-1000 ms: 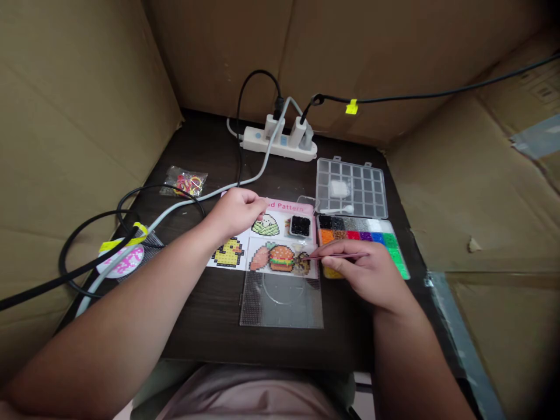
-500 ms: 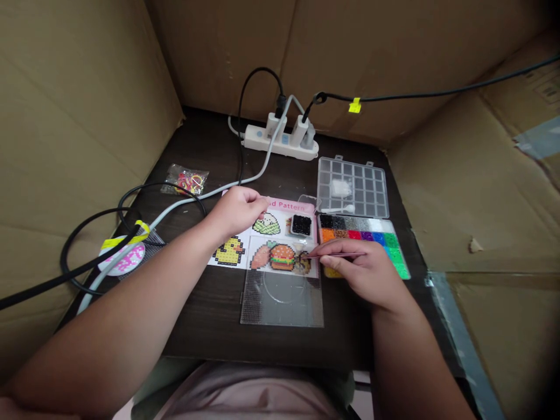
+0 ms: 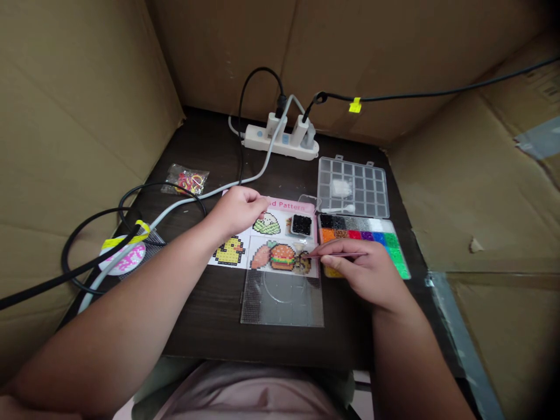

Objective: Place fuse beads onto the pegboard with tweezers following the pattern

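My right hand pinches thin pinkish tweezers, their tips over the right end of the clear pegboard's upper part, beside a burger picture showing through it. Whether the tips hold a bead is too small to tell. My left hand rests with curled fingers on the bead pattern sheet; what its fingers hold, if anything, is hidden. On the sheet between my hands stands a small tray of black beads. Partly under my right hand lies the sorting box of coloured beads.
The box's clear lid lies open behind, with a white packet and a small white scoop. A power strip with plugs and cables stands at the back. Bagged rings lie left. Cardboard walls enclose the table.
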The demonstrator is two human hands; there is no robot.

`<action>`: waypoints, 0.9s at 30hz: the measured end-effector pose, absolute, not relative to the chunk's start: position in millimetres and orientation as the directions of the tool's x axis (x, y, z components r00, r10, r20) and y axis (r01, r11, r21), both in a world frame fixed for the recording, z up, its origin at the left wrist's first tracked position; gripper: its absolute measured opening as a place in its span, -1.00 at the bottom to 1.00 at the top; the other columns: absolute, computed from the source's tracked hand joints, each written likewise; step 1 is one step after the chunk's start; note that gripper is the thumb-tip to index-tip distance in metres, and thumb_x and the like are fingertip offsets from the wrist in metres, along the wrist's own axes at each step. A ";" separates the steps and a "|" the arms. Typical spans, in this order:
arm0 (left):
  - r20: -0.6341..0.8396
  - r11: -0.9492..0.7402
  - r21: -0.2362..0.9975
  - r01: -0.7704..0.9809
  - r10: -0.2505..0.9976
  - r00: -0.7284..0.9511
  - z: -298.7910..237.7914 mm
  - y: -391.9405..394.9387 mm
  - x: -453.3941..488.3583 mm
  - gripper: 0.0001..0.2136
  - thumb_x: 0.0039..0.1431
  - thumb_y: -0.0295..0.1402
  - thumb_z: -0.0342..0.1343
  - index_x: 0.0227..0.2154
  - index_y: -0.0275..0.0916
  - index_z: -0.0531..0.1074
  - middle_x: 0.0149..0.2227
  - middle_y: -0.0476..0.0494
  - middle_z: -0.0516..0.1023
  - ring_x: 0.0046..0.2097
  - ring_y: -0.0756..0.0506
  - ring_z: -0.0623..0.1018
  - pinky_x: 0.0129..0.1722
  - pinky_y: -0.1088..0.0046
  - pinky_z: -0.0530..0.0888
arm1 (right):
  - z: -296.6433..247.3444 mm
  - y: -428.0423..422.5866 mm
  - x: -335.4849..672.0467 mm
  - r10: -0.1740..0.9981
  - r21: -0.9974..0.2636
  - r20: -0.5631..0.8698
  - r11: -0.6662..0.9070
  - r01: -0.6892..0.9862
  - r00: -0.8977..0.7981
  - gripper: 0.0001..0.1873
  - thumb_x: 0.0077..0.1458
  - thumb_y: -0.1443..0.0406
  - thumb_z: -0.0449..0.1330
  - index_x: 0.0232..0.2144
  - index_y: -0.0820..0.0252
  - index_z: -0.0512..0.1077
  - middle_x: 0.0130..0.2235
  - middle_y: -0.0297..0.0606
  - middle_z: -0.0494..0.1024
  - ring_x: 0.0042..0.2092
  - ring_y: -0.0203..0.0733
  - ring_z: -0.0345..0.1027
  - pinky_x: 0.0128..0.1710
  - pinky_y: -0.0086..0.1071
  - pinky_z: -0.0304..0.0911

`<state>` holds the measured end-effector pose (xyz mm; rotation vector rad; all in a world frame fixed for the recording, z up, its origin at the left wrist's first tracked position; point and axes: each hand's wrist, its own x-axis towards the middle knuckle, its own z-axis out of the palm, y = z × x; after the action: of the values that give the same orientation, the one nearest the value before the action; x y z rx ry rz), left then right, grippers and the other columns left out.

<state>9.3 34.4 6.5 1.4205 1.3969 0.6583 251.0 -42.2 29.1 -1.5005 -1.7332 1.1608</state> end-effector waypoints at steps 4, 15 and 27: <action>-0.255 0.164 0.903 0.397 0.949 0.188 5.7 34.8 9.3 -0.74 0.07 -0.19 0.02 -0.61 -0.24 0.35 -0.67 -0.01 0.26 -0.65 0.09 0.17 -0.59 0.47 0.07 | 29.0 -41.9 251.4 0.970 -0.881 -0.112 0.003 0.474 -0.215 -0.87 -0.03 0.25 0.26 -0.40 0.14 0.57 -0.31 -0.21 0.62 -0.25 -0.16 0.50 -0.26 -0.35 0.43; -0.254 0.164 0.898 0.407 0.951 0.178 9.2 33.8 10.3 -0.73 0.07 -0.19 0.03 -0.62 -0.25 0.35 -0.67 -0.02 0.27 -0.64 0.09 0.17 -0.59 0.46 0.08 | 30.9 -42.3 252.2 0.976 -0.865 -0.105 0.006 0.503 -0.191 -0.88 -0.03 0.25 0.26 -0.41 0.14 0.56 -0.32 -0.23 0.61 -0.26 -0.17 0.50 -0.27 -0.35 0.41; -0.247 0.146 0.896 0.419 0.948 0.199 10.4 33.6 9.9 -0.76 0.06 -0.22 0.01 -0.59 -0.27 0.35 -0.67 0.01 0.25 -0.63 0.10 0.17 -0.58 0.49 0.08 | 27.5 -42.2 252.8 0.968 -0.873 -0.107 0.017 0.487 -0.225 -0.88 -0.01 0.27 0.25 -0.39 0.15 0.57 -0.30 -0.21 0.61 -0.26 -0.18 0.50 -0.25 -0.37 0.41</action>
<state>9.9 33.6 10.4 1.4454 1.3908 0.6495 252.8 -42.2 27.5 -1.4877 -1.7556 1.1478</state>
